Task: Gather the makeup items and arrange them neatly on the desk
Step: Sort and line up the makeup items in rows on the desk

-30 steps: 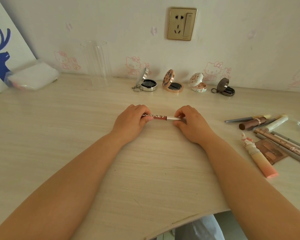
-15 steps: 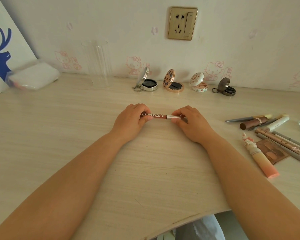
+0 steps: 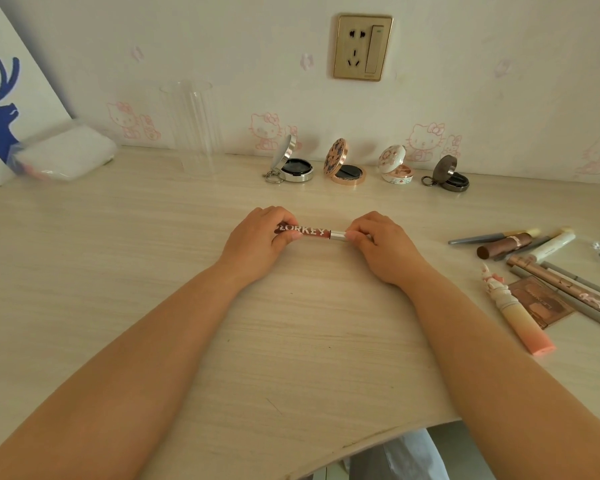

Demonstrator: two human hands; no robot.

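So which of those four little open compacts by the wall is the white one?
The third from the left, the white floral compact. The others are silver, rose gold with a patterned lid and dark grey.

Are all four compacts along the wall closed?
No: the four compacts by the wall stand with their lids raised, showing their pans, while both hands hold the lip tube in mid-desk.
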